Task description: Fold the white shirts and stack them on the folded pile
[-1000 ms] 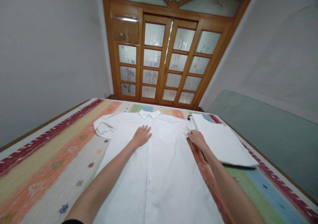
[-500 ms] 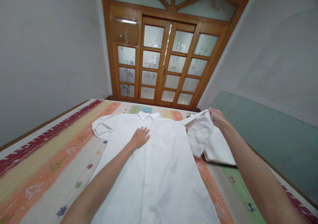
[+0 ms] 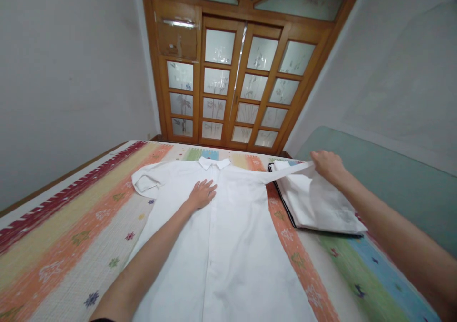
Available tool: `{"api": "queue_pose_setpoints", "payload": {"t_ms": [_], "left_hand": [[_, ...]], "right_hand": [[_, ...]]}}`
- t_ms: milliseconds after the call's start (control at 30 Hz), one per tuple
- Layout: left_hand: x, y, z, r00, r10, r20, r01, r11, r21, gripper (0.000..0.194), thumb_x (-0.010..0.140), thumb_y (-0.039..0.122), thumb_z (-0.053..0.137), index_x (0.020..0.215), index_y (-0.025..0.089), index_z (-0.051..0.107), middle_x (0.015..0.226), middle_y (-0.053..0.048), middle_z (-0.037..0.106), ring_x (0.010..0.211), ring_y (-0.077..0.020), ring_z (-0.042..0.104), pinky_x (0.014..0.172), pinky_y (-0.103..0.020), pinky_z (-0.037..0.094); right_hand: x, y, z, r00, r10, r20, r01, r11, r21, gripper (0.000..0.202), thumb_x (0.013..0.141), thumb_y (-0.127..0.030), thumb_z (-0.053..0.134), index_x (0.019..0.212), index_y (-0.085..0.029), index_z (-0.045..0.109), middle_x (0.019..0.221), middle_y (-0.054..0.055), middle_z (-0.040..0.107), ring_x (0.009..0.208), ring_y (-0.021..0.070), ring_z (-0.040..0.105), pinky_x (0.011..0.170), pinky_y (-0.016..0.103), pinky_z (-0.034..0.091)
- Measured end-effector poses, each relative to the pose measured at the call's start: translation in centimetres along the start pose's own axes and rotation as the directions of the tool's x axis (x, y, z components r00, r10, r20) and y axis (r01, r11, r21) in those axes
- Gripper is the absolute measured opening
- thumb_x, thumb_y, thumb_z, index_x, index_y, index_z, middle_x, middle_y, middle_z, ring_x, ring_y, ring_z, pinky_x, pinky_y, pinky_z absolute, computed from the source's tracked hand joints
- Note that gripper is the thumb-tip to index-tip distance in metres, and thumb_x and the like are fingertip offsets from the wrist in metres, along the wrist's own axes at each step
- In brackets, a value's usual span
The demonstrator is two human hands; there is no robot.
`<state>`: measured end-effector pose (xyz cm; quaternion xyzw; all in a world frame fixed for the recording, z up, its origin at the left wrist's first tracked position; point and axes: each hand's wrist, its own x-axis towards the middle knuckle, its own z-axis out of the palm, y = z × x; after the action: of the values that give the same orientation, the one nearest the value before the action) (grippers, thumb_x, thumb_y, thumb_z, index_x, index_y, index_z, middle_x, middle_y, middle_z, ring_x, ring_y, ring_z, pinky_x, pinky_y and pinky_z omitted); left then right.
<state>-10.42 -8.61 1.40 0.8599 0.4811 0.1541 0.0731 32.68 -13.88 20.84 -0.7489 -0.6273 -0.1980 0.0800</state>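
Observation:
A white short-sleeved shirt (image 3: 235,236) lies front side up, its collar at the far end and its button strip running toward me. Flat on the chest, just left of the button strip, rests my left hand (image 3: 203,194) with the fingers spread. My right hand (image 3: 326,165) is closed on the edge of the right-hand sleeve, which is raised and stretched out taut to the right. The other sleeve lies loosely on the bed, its opening gaping.
A patterned, striped bedspread (image 3: 117,226) covers the bed beneath the shirt. To the right is a stack of folded white and dark clothes (image 3: 321,207), partly under the raised sleeve. A pale green headboard (image 3: 385,174) borders the right side; wooden glazed doors (image 3: 235,84) stand beyond.
My right hand has moved right and slightly up, pulling the sleeve from a loose, hanging shape into a taut strip. More of the folded stack shows. My left hand stays on the chest.

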Motion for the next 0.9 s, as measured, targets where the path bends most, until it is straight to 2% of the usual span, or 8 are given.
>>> {"api": "queue_pose_setpoints", "payload": {"t_ms": [133,233,367,467,600,700,800,900], "left_hand": [[0.1,-0.3,0.4,1.0,0.01,-0.003,-0.01,1.0,0.009,0.041,0.093,0.037,0.039,0.132,0.033,0.052,0.147,-0.002,0.041,0.138,-0.0277,0.032,0.113,-0.051,0.021],[0.1,-0.5,0.7,1.0,0.018,-0.006,-0.018,0.999,0.034,0.042,0.094,0.038,0.038,0.133,0.033,0.051,0.147,-0.002,0.041,0.138,-0.0276,0.032,0.112,-0.05,0.022],[0.1,-0.5,0.6,1.0,0.011,-0.01,-0.011,1.0,0.027,0.042,0.093,0.038,0.039,0.133,0.031,0.052,0.147,-0.003,0.041,0.138,-0.0276,0.033,0.112,-0.051,0.023],[0.1,-0.3,0.4,1.0,0.001,-0.02,-0.001,1.0,0.008,0.041,0.092,0.036,0.042,0.131,0.032,0.053,0.146,-0.003,0.043,0.137,-0.0266,0.034,0.112,-0.051,0.023],[0.1,-0.1,0.3,1.0,0.001,-0.029,-0.001,1.0,-0.002,0.04,0.092,0.035,0.044,0.13,0.032,0.055,0.145,-0.003,0.044,0.137,-0.0273,0.035,0.112,-0.051,0.024],[0.0,0.0,0.2,1.0,-0.002,-0.022,0.002,1.0,0.002,0.04,0.092,0.035,0.043,0.13,0.031,0.054,0.145,-0.004,0.043,0.137,-0.0279,0.034,0.112,-0.051,0.023],[0.0,0.1,0.1,1.0,-0.007,-0.001,0.007,1.0,0.02,0.041,0.093,0.036,0.041,0.132,0.03,0.053,0.147,-0.004,0.042,0.138,-0.0277,0.032,0.113,-0.051,0.023],[-0.1,0.1,0.1,1.0,0.002,0.015,-0.003,0.999,0.048,0.044,0.094,0.038,0.038,0.135,0.028,0.05,0.147,-0.005,0.04,0.139,-0.0285,0.031,0.112,-0.052,0.023]], "right_hand": [[-1.5,0.5,-1.6,0.99,-0.015,-0.14,-0.017,0.973,-0.229,0.029,0.095,-0.007,0.033,0.104,-0.009,0.06,0.102,0.022,0.057,0.079,0.0227,0.057,0.067,0.031,0.034],[-2.1,2.0,-1.6,0.993,-0.017,-0.114,-0.021,0.947,-0.32,0.034,0.098,-0.011,0.027,0.105,-0.008,0.06,0.101,0.022,0.058,0.077,0.0226,0.057,0.062,0.031,0.032],[-3.4,4.5,1.3,0.982,-0.146,0.118,0.179,0.92,-0.348,0.032,0.092,-0.004,0.035,0.108,-0.011,0.061,0.108,0.022,0.059,0.078,0.0226,0.06,0.061,0.03,0.033],[-5.1,5.8,5.0,0.906,-0.235,0.351,0.327,0.916,-0.231,0.044,0.079,0.006,0.042,0.109,-0.017,0.064,0.115,0.018,0.061,0.087,0.0237,0.063,0.068,0.031,0.039],[-6.8,6.3,8.7,0.852,-0.131,0.506,0.229,0.964,-0.137,0.048,0.07,0.0,0.053,0.112,-0.021,0.065,0.111,0.016,0.065,0.094,0.0291,0.064,0.074,0.035,0.044],[-5.8,5.8,9.0,0.821,-0.037,0.569,0.122,0.986,-0.112,0.043,0.066,-0.011,0.06,0.108,-0.02,0.068,0.106,0.015,0.067,0.09,0.0292,0.065,0.073,0.035,0.045],[-3.5,4.3,8.1,0.829,-0.088,0.552,0.12,0.992,-0.022,0.029,0.073,-0.021,0.058,0.099,-0.016,0.07,0.1,0.014,0.068,0.089,0.0261,0.064,0.076,0.033,0.045],[-1.5,1.7,7.9,0.907,-0.174,0.383,0.153,0.985,0.086,0.032,0.086,-0.023,0.046,0.107,-0.012,0.067,0.104,0.015,0.067,0.095,0.0238,0.062,0.086,0.032,0.043]]}}
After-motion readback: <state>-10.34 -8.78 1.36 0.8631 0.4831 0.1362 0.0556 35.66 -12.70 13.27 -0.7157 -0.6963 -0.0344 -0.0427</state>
